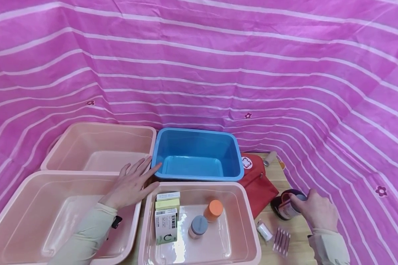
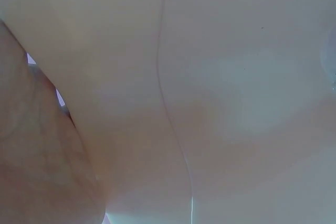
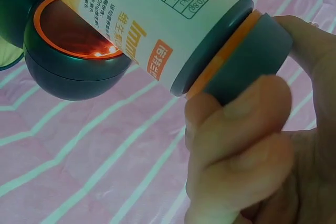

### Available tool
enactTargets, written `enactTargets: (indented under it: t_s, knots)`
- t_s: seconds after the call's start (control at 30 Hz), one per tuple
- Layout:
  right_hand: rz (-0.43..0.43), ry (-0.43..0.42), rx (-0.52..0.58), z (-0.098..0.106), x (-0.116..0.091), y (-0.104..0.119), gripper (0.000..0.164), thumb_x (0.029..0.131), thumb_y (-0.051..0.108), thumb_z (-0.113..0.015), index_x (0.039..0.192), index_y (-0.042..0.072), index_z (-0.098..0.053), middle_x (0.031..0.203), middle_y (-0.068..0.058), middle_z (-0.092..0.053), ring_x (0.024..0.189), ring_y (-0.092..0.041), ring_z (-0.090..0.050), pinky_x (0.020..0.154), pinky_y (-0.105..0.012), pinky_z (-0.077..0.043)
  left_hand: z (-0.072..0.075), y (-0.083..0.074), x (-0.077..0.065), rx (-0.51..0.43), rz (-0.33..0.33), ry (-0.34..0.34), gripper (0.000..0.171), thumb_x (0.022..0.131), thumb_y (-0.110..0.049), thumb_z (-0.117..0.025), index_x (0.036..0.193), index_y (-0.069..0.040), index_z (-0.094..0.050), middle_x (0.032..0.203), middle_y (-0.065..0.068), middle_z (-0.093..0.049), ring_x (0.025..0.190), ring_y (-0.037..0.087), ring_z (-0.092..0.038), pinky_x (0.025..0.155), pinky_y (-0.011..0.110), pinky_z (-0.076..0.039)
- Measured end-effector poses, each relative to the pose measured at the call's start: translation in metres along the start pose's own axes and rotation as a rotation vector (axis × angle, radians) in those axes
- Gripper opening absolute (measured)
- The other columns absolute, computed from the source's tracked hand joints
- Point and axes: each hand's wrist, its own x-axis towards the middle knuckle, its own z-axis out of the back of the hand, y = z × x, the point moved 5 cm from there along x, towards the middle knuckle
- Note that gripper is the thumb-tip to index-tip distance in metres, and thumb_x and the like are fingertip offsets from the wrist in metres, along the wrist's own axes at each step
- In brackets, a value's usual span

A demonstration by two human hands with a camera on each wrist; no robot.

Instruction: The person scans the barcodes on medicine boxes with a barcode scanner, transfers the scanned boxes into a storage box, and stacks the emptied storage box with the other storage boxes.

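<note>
My right hand (image 1: 319, 210) pinches a supplement bottle (image 3: 163, 22) by its dark grey lid (image 3: 252, 59). The bottle has a white label with printed text, and it is tilted. Beside it stands a dark round container (image 3: 73, 80) with an orange-rimmed opening; in the right wrist view the bottle overlaps that opening, and whether its far end is inside I cannot tell. My left hand (image 1: 127, 187) lies with spread fingers over the meeting rims of the bins, a fingertip reaching the blue bin (image 1: 199, 177). The left wrist view shows only a blurred pale surface and part of that hand.
The front middle pink bin (image 1: 252, 224) holds several boxes (image 1: 167, 226), an orange-capped bottle (image 1: 214, 209) and a grey-lidded bottle (image 1: 198, 226). Two more pink bins stand left. On the table at right lie a red pouch (image 1: 257, 186), a bandage roll (image 1: 269, 158), a white packet (image 1: 264, 231) and a swab pack (image 1: 282, 241).
</note>
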Motion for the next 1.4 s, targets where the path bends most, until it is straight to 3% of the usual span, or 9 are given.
enactTargets:
  t_s: [0.13,0.33,0.6,0.93,1.0,1.2,1.4]
  knots:
    - [-0.011,0.006,-0.002,0.0,0.0,0.0,0.07,0.087,0.066,-0.067,0.087,-0.003,-0.058,0.076,-0.036,-0.063,0.067,-0.05,-0.063,0.053,-0.054,-0.045,0.0,0.0,0.001,-0.002,-0.001,0.002,0.07,0.1,-0.055,-0.056,0.162,-0.029,-0.034,0.171,0.015,-0.023,0.156,0.042,-0.02,0.118,0.072,-0.015]
    - [-0.01,0.019,0.014,0.001,-0.002,0.006,0.066,0.086,0.068,-0.067,0.085,0.003,-0.057,0.074,-0.028,-0.064,0.063,-0.043,-0.062,0.051,-0.05,-0.043,-0.002,0.001,0.001,-0.008,0.0,0.003,0.071,0.099,-0.054,-0.057,0.161,-0.029,-0.034,0.17,0.015,-0.023,0.156,0.043,-0.02,0.118,0.073,-0.014]
    - [0.082,-0.028,0.042,0.017,-0.01,0.036,0.066,0.086,0.067,-0.068,0.099,0.003,-0.057,0.072,-0.018,-0.064,0.059,-0.033,-0.06,0.046,-0.041,-0.038,-0.003,0.002,0.003,-0.005,0.014,0.028,0.072,0.1,-0.055,-0.056,0.162,-0.03,-0.032,0.172,0.014,-0.02,0.157,0.042,-0.017,0.119,0.072,-0.012]
    - [0.349,-0.254,0.112,0.055,-0.022,0.107,0.05,0.084,0.051,-0.078,0.095,0.006,-0.06,0.061,-0.004,-0.056,0.051,-0.023,-0.051,0.045,-0.038,-0.036,0.0,0.0,0.0,0.013,-0.006,0.003,0.071,0.1,-0.056,-0.055,0.161,-0.028,-0.035,0.17,0.015,-0.024,0.156,0.042,-0.021,0.118,0.072,-0.017]
    - [0.399,-0.265,0.121,0.061,-0.021,0.124,0.047,0.084,0.047,-0.079,0.094,0.006,-0.059,0.06,-0.003,-0.056,0.051,-0.021,-0.05,0.045,-0.037,-0.037,0.001,0.0,-0.001,0.015,-0.005,0.005,0.071,0.1,-0.057,-0.054,0.162,-0.028,-0.034,0.17,0.015,-0.024,0.156,0.042,-0.021,0.118,0.072,-0.017]
    - [0.498,-0.202,0.137,0.067,-0.013,0.178,0.044,0.087,0.042,-0.078,0.1,0.005,-0.059,0.065,-0.004,-0.06,0.052,-0.017,-0.051,0.046,-0.03,-0.042,0.003,-0.001,0.0,0.008,-0.004,0.003,0.07,0.1,-0.054,-0.057,0.161,-0.027,-0.036,0.17,0.014,-0.024,0.156,0.041,-0.021,0.118,0.072,-0.017]
    - [0.616,-0.107,0.176,0.054,0.001,0.239,0.045,0.086,0.044,-0.081,0.107,0.008,-0.061,0.077,-0.005,-0.068,0.061,-0.016,-0.061,0.052,-0.027,-0.052,0.002,0.0,-0.001,0.009,-0.004,-0.002,0.07,0.1,-0.054,-0.057,0.161,-0.028,-0.035,0.17,0.014,-0.025,0.156,0.041,-0.022,0.118,0.072,-0.018]
